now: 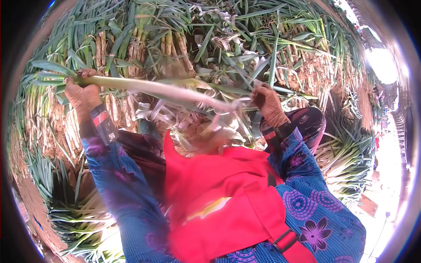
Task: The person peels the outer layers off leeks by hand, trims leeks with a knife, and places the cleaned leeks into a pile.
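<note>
A long green onion stalk stretches across in front of me, its green leaves at the left and its pale root end, blurred, toward the right. My left hand is wrapped round it just below the leaves. Close to the root end, my right hand has its fingers pressed together on something too small to make out, a little apart from the stalk. Loose pale peelings lie beneath the stalk, between my knees.
Rows of green onions with brown roots fill the ground ahead. More onions lie at the lower left and others at the right. My red apron covers my lap.
</note>
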Demonstrator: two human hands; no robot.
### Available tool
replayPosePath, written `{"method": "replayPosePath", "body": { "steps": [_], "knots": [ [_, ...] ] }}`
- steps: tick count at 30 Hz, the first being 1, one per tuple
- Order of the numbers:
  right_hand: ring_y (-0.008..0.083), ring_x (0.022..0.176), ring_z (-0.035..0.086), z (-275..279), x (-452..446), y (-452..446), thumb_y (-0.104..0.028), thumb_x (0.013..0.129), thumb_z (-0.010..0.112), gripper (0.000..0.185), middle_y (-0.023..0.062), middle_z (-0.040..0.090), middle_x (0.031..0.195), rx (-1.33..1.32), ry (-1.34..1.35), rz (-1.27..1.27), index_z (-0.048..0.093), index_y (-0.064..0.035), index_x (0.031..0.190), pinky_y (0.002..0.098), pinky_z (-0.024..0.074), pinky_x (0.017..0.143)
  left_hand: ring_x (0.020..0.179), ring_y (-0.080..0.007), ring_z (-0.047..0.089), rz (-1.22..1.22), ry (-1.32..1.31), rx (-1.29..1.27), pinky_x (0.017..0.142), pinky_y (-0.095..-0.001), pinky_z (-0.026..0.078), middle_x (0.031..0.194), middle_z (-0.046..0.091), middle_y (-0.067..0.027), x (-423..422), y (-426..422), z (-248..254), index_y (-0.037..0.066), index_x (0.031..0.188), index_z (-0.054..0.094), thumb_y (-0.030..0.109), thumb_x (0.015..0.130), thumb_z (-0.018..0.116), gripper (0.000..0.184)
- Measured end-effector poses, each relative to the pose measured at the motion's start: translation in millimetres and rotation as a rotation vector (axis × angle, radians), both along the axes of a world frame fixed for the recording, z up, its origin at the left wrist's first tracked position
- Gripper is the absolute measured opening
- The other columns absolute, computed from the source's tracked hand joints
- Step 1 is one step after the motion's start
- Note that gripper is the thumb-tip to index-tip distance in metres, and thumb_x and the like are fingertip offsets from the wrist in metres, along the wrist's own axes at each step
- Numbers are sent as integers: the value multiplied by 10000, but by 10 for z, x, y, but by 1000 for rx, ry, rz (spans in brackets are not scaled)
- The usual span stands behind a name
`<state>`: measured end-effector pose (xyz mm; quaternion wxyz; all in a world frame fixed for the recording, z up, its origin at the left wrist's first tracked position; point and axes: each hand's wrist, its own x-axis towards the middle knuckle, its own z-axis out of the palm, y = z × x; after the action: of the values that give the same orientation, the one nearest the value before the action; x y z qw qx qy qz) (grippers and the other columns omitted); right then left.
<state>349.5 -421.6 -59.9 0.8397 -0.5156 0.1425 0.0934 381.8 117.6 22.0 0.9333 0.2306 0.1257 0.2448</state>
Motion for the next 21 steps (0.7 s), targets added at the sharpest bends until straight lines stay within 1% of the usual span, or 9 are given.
{"method": "replayPosePath", "body": {
  "steps": [3, 4, 7, 10, 12, 13, 14, 17, 21],
  "knots": [
    [180, 859, 618, 36, 78, -94, -160, 890, 592, 200, 69, 633, 951, -536, 81, 116, 579, -59, 1062, 319, 520, 753, 650, -204, 445, 36, -3, 8, 602, -341, 394, 735, 418, -96, 49, 88, -59, 41, 902, 373, 281, 991, 386, 257],
    [190, 912, 613, 218, -3, 151, -229, 881, 614, 300, 119, 634, 1006, -613, -40, 187, 605, -42, 1116, 335, 515, 815, 650, -205, 446, 20, -12, 12, 602, -341, 395, 739, 419, -98, 60, 116, -88, 41, 902, 373, 288, 994, 384, 264],
    [188, 1007, 579, 469, -108, 551, -275, 913, 571, 396, 140, 614, 1117, -552, -263, 593, 594, -13, 1209, 345, 483, 878, 649, -205, 448, -4, -17, 18, 600, -344, 399, 749, 423, -102, 76, 143, -132, 42, 903, 372, 307, 1000, 379, 282],
    [156, 988, 591, 510, -118, 735, -307, 947, 491, 407, 102, 637, 1147, -405, -299, 910, 618, 7, 1174, 280, 473, 847, 649, -204, 449, 18, 28, -45, 594, -352, 401, 754, 424, -98, 49, 113, -98, 46, 913, 373, 319, 1004, 377, 287],
    [149, 941, 605, 442, -141, 716, -338, 964, 454, 449, 108, 646, 1106, -180, -70, 940, 608, 26, 1179, 273, 479, 799, 651, -203, 450, 31, 71, -151, 590, -360, 402, 752, 420, -94, 36, 150, -56, 51, 927, 377, 320, 1007, 373, 280],
    [145, 917, 611, 415, -156, 704, -354, 973, 435, 472, 112, 650, 1086, -68, 45, 951, 603, 35, 1181, 269, 482, 775, 652, -203, 450, 46, 75, -128, 589, -362, 403, 752, 417, -90, 17, 169, -65, 54, 935, 378, 320, 1007, 372, 275],
    [134, 831, 611, 403, -179, 680, -368, 975, 437, 503, 129, 658, 1063, -88, -10, 913, 581, 60, 1196, 258, 480, 722, 654, -203, 450, 60, 78, -105, 589, -365, 403, 753, 414, -87, 0, 182, -76, 56, 943, 380, 319, 1007, 370, 271],
    [117, 789, 592, 445, -232, 640, -372, 967, 441, 501, 66, 623, 935, 6, -30, 816, 588, 34, 1221, 249, 486, 663, 664, -207, 446, 92, 98, -96, 590, -369, 405, 764, 399, -90, 55, 330, -198, 66, 971, 378, 318, 1005, 373, 254],
    [85, 629, 480, 560, -322, 577, -507, 933, 442, 621, 45, 581, 824, 62, 41, 573, 591, 37, 1194, 219, 381, 530, 665, -211, 439, 81, 101, -134, 592, -369, 407, 765, 388, -103, 59, 334, -264, 60, 966, 358, 310, 1004, 373, 254]
  ]
}}
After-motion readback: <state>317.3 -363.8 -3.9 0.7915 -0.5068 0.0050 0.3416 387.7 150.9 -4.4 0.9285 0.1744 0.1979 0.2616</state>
